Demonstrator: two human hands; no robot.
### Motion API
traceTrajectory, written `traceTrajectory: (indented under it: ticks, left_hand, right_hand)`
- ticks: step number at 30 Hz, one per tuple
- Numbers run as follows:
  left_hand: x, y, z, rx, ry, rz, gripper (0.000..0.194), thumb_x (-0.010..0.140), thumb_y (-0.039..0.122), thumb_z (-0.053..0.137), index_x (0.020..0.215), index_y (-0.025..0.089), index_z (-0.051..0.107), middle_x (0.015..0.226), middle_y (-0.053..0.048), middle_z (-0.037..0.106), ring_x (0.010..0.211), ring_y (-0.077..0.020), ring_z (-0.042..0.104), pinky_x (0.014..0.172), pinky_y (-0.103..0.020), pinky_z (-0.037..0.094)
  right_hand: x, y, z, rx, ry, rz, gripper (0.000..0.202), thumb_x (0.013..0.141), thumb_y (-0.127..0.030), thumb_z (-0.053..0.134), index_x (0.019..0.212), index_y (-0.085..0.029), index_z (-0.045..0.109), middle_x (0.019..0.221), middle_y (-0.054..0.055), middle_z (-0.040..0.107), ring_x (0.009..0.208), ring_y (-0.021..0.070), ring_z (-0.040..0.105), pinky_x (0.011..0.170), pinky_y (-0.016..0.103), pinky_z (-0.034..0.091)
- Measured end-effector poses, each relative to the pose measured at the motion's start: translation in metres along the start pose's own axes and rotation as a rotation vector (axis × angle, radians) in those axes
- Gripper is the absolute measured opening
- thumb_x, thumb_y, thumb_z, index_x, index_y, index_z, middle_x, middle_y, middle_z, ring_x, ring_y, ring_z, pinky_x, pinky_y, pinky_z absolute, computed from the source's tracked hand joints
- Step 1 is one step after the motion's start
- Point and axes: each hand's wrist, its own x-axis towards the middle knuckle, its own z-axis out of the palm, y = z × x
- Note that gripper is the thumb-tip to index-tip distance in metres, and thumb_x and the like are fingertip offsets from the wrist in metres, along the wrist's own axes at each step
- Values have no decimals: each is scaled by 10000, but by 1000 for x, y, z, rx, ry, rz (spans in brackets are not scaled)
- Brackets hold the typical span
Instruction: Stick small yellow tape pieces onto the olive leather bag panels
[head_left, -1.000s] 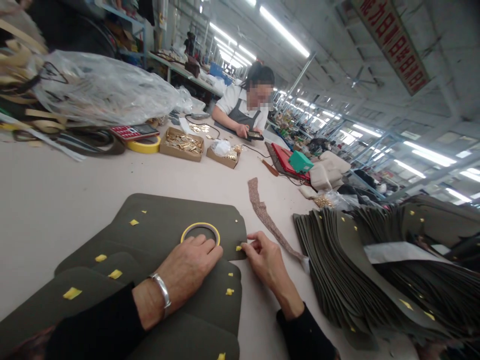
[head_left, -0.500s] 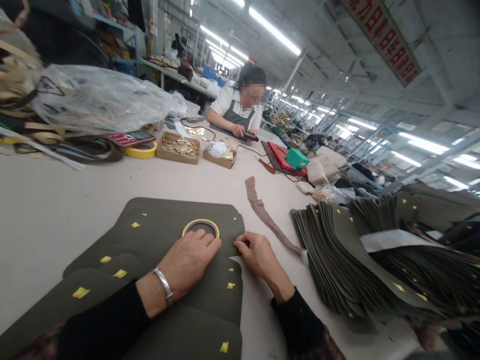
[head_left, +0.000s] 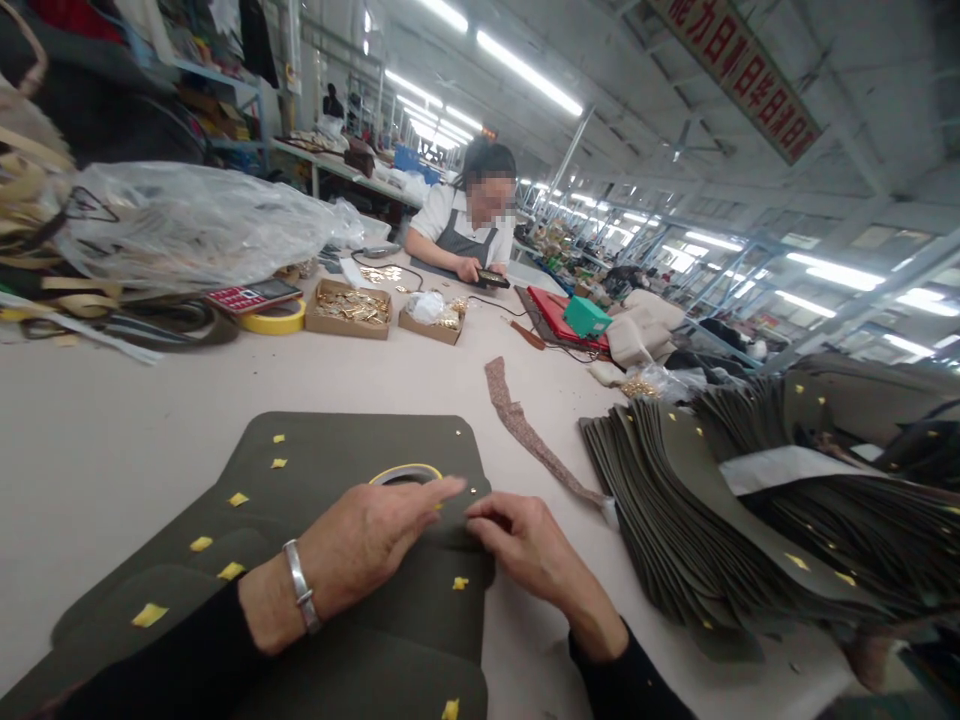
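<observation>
Dark olive panels (head_left: pixel 337 445) lie overlapped before me, with small yellow tape pieces along their left and right edges. Two tiny shiny dots show near the top panel's right edge. My left hand (head_left: pixel 367 540) is over a roll of yellow tape (head_left: pixel 405 474), gripping it at its near side; the fingers reach right, their tips blurred, and cover much of the roll. At the panel's right edge, my right hand (head_left: pixel 529 545) has thumb and forefinger pinched together on or just above the surface. Whatever lies between those fingertips is too small or hidden to make out.
A thick fanned stack of olive panels (head_left: pixel 652 500) stands at the right. Beyond my hands lies a brown speckled strip (head_left: pixel 525 430). Boxes of gold metal parts (head_left: pixel 347 307), yellow tape (head_left: pixel 274 318) and a plastic bag (head_left: pixel 195 220) sit farther back. Across the table, a co-worker (head_left: pixel 465 225) handles a dark object.
The top panel has shifted toward me, covering one yellow piece at the right. My left fingers have straightened rightward. The right hand has moved slightly nearer, uncovering a shiny dot.
</observation>
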Motion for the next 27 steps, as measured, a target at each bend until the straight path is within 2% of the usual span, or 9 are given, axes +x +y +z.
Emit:
traceTrajectory:
  ticks: [2,5,8,12,15,17,19,21,27]
  left_hand:
    - [0,1,3,-2,-1,11,486,952,214,394,1422,279,292,1110,-12,702,935,-171,690,787,-270,540]
    - [-1,4,7,19,27,17,528,957,228,413,1444,265,213,1184,-33,680,981,-176,686,817,-272,545]
    - [-2,5,11,47,63,43,481,964,232,404,1415,240,233,1191,-52,678,977,-171,690,815,-264,545]
    - [-2,8,12,72,101,72,365,968,224,376,1330,216,321,1105,-46,705,907,-168,703,719,-251,540]
    - [-2,13,10,61,72,19,174,961,227,385,1115,221,464,899,4,707,756,-169,698,589,-252,493]
    - [0,15,9,58,30,-26,106,954,222,397,951,231,502,770,33,662,643,-163,662,530,-257,442]
    - [1,15,10,59,24,-38,123,944,201,412,871,230,507,737,34,630,624,-158,638,533,-257,421]
    - [3,13,11,74,64,-9,142,935,173,413,845,223,510,734,23,615,631,-156,624,545,-257,413]
    - [5,17,16,215,276,195,245,945,143,339,772,218,494,648,10,525,534,-161,498,478,-277,338]
  right_hand:
    - [0,-5,5,57,153,-85,171,844,-192,555,931,-185,702,755,6,678,641,127,577,605,226,442]
    - [1,-12,12,28,203,-291,162,847,-165,561,965,-180,671,827,29,674,713,138,595,693,248,469]
    - [2,-13,20,-75,221,-438,162,854,-127,531,948,-184,649,825,39,667,752,149,597,723,263,468]
    - [6,-9,28,-181,337,-565,159,840,-98,489,840,-187,621,711,22,640,660,145,580,634,253,456]
    - [8,-6,31,-257,450,-638,162,807,-67,483,781,-184,593,661,17,621,611,143,571,589,249,446]
    - [8,-5,32,-290,486,-654,169,785,-48,486,760,-177,592,637,17,613,595,143,571,576,249,441]
    - [6,-5,32,-274,497,-628,164,769,-51,498,739,-169,607,612,13,606,568,138,567,559,245,436]
    - [4,-6,32,-190,481,-525,146,760,-78,521,715,-165,629,608,12,616,545,128,567,545,237,437]
    - [6,-11,36,450,281,104,116,742,-242,603,668,-156,625,490,-14,605,423,114,567,433,202,447]
